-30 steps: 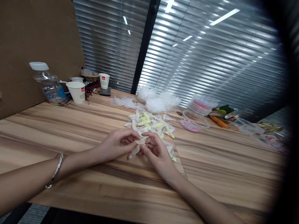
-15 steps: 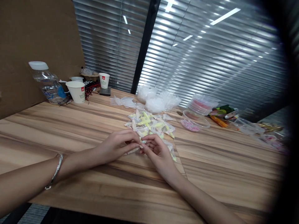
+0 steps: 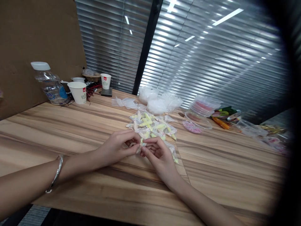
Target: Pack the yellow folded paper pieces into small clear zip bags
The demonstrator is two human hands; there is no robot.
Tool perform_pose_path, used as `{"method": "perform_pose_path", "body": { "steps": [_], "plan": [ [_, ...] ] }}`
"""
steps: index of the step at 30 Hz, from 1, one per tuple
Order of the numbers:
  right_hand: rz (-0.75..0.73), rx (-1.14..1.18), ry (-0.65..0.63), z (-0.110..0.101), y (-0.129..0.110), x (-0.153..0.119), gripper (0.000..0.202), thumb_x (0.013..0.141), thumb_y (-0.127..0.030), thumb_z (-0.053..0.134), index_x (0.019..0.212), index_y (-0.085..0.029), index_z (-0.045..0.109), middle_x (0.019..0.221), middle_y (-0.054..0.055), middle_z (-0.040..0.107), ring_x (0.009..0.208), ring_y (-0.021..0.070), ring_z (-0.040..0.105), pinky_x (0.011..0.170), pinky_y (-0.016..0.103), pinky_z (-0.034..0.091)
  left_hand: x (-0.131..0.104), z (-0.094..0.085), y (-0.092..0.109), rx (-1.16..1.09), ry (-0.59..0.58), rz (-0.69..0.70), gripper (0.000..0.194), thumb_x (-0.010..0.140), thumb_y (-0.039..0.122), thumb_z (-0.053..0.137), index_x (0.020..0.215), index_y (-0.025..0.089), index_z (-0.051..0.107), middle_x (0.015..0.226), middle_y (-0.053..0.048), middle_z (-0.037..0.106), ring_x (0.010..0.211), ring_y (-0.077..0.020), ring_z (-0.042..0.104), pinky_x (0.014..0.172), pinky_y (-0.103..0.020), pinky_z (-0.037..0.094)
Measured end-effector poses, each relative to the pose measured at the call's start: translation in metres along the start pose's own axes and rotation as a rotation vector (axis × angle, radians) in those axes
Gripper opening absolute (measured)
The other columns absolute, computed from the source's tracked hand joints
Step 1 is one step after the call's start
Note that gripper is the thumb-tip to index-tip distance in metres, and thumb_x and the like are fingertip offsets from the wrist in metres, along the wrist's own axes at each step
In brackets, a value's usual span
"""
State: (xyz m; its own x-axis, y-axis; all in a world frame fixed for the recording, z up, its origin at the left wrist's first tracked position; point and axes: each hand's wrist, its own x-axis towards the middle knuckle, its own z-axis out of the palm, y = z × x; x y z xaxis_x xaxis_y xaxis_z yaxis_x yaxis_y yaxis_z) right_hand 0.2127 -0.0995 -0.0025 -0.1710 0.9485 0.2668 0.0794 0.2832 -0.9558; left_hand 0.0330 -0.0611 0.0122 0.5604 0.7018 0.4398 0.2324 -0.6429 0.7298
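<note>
My left hand (image 3: 121, 146) and my right hand (image 3: 160, 153) meet at the middle of the wooden table, fingertips pinched together around a small clear plastic bag (image 3: 139, 150). What is inside the bag is too small to make out. Just beyond my fingers lies a pile of small clear bags with yellow and pale pieces (image 3: 147, 121). A silver bracelet circles my left wrist. Behind the pile are crumpled, cloudy plastic bags (image 3: 156, 105) and flat clear ones (image 3: 127, 102).
At the back left stand a water bottle (image 3: 53, 89), a paper cup (image 3: 78, 94) and another cup (image 3: 106, 82) on a small black box. Clear tubs (image 3: 204, 106), a tub with pink bits (image 3: 192, 126) and an orange item (image 3: 220, 123) lie at the right.
My fingers have shifted slightly around the small bag, which now shows a bit more between them. The view has moved very slightly.
</note>
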Motion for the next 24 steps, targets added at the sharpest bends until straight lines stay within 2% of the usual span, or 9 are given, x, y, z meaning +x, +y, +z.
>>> {"method": "perform_pose_path", "body": {
  "steps": [3, 5, 8, 12, 17, 24],
  "plan": [
    [-0.06, -0.025, 0.059, -0.001, 0.001, 0.0, 0.02, 0.081, -0.026, 0.06, 0.096, -0.023, 0.047, 0.083, 0.0, 0.061, 0.072, 0.0121, 0.062, 0.067, 0.026, 0.052, 0.001, 0.004, -0.002, -0.335, -0.029, -0.178, 0.017, 0.081, 0.03, 0.057, 0.089, 0.015, 0.059, 0.08, -0.004, 0.062, 0.073, -0.0137, 0.059, 0.067, -0.024, 0.047],
    [-0.129, -0.136, 0.081, -0.003, 0.002, 0.0, 0.014, 0.083, -0.024, 0.059, 0.093, -0.023, 0.05, 0.083, 0.001, 0.06, 0.074, 0.0128, 0.061, 0.068, 0.026, 0.051, 0.001, 0.008, -0.003, -0.532, -0.03, -0.301, 0.02, 0.079, 0.033, 0.061, 0.087, 0.015, 0.057, 0.076, -0.002, 0.063, 0.068, -0.0136, 0.06, 0.065, -0.025, 0.048],
    [-0.234, -0.353, 0.071, -0.005, 0.002, -0.003, 0.007, 0.085, -0.02, 0.055, 0.091, -0.022, 0.057, 0.087, 0.003, 0.061, 0.08, 0.0149, 0.06, 0.073, 0.028, 0.05, 0.001, 0.011, -0.003, -0.667, 0.001, -0.403, 0.022, 0.075, 0.033, 0.066, 0.085, 0.016, 0.057, 0.079, -0.002, 0.064, 0.069, -0.0145, 0.062, 0.065, -0.025, 0.047],
    [-0.339, -0.469, 0.121, -0.007, -0.002, -0.005, 0.012, 0.084, -0.016, 0.055, 0.093, -0.023, 0.058, 0.089, 0.003, 0.062, 0.083, 0.0158, 0.06, 0.074, 0.029, 0.049, -0.001, 0.013, -0.002, -0.707, 0.038, -0.423, 0.021, 0.074, 0.031, 0.068, 0.087, 0.016, 0.06, 0.086, -0.003, 0.065, 0.082, -0.0159, 0.061, 0.073, -0.026, 0.047],
    [-0.376, -0.514, 0.16, -0.007, -0.005, -0.005, 0.013, 0.083, -0.014, 0.057, 0.091, -0.022, 0.061, 0.087, 0.002, 0.065, 0.081, 0.0153, 0.061, 0.073, 0.028, 0.049, 0.0, 0.012, 0.001, -0.694, 0.041, -0.404, 0.019, 0.075, 0.029, 0.067, 0.086, 0.016, 0.06, 0.087, -0.002, 0.063, 0.082, -0.0143, 0.06, 0.076, -0.025, 0.046],
    [-0.253, -0.355, 0.208, -0.007, 0.001, -0.006, 0.011, 0.081, -0.019, 0.061, 0.089, -0.023, 0.067, 0.087, 0.002, 0.069, 0.079, 0.0156, 0.064, 0.073, 0.029, 0.052, 0.0, 0.012, 0.002, -0.663, 0.033, -0.358, 0.017, 0.076, 0.029, 0.066, 0.086, 0.016, 0.06, 0.089, -0.002, 0.061, 0.085, -0.0142, 0.058, 0.079, -0.025, 0.046]
  ]
}}
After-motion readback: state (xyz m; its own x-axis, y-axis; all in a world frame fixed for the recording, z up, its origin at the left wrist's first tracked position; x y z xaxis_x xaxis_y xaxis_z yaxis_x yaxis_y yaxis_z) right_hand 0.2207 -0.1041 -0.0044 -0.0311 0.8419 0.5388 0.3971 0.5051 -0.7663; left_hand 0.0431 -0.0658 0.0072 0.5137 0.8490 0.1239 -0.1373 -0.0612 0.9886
